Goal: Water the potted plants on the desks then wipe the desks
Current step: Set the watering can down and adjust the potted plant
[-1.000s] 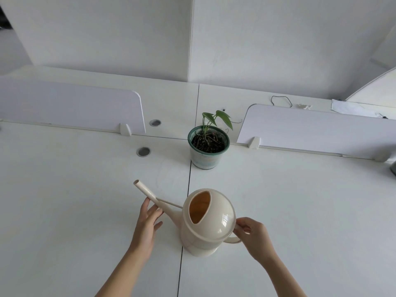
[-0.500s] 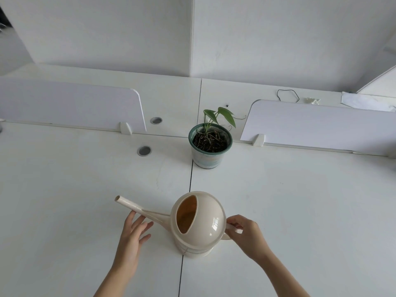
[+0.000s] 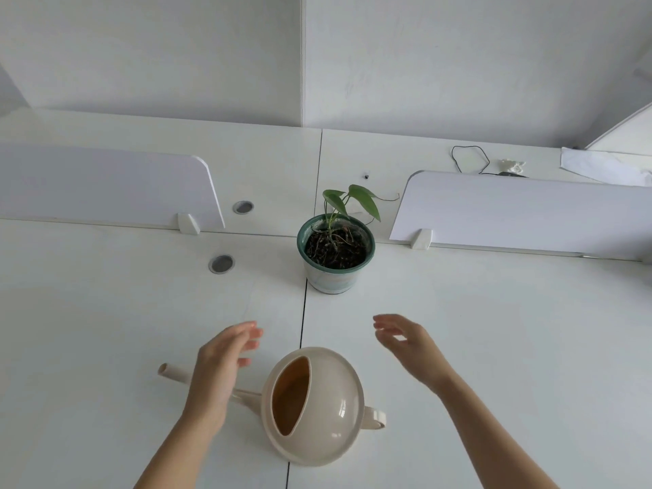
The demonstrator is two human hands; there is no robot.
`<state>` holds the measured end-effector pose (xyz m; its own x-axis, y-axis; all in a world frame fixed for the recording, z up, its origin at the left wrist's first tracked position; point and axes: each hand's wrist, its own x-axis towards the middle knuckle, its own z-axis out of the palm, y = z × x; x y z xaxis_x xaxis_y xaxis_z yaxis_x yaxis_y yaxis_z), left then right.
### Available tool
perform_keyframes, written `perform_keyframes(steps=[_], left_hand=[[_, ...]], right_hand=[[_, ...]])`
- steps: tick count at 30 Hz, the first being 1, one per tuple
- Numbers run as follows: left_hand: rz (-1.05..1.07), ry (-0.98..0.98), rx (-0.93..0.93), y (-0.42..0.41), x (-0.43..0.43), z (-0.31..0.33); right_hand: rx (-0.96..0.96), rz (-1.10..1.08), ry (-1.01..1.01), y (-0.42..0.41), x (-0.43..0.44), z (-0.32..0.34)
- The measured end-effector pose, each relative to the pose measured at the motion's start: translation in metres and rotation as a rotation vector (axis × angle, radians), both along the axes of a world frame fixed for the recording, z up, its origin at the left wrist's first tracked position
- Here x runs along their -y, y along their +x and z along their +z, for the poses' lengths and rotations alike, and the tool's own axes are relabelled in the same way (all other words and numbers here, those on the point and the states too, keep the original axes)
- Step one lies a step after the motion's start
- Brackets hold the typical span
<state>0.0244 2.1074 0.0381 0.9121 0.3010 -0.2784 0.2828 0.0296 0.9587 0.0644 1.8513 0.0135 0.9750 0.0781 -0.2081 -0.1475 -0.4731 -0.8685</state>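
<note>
Cream watering can (image 3: 317, 405) standing on the white table (image 3: 494, 330) between both hands, spout passing under the left hand (image 3: 220, 368); right hand (image 3: 411, 347) beside it, both open, fingers spread, holding nothing; potted plant (image 3: 336, 252) beyond the fingertips

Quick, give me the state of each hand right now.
Left hand: open, holding nothing, raised above the spout of the watering can.
Right hand: open, holding nothing, clear of the can's handle.
</note>
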Motion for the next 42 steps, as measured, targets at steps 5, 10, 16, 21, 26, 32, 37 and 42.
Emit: perform_keyframes(steps=[5,10,16,21,26,32,37,42], left_hand=[[-0.042,0.051,-0.009,0.072,0.02,-0.004],[-0.043,0.034,-0.026,0.142,0.028,-0.028],[-0.14,-0.007,-0.076,0.192,0.04,-0.059],[-0.226,-0.191,-0.015,0.191,0.06,-0.066],[-0.213,-0.268,-0.001,0.181,0.073,-0.059],[-0.277,-0.262,-0.001,0.153,0.079,-0.071],[-0.125,-0.265,-0.052,0.171,0.063,-0.07],[-0.152,-0.228,-0.025,0.197,0.061,-0.048]], right_hand=[[-0.003,-0.294,0.264,0.046,-0.013,0.001],[-0.061,-0.445,0.329,0.082,-0.024,-0.009],[-0.082,-0.424,0.423,0.112,-0.037,-0.012],[-0.073,-0.466,0.454,0.121,-0.039,-0.016],[-0.058,-0.444,0.43,0.129,-0.035,-0.02],[-0.06,-0.388,0.397,0.149,-0.033,-0.015],[-0.096,-0.501,0.414,0.145,-0.028,-0.016],[-0.022,-0.492,0.461,0.132,-0.03,-0.015]])
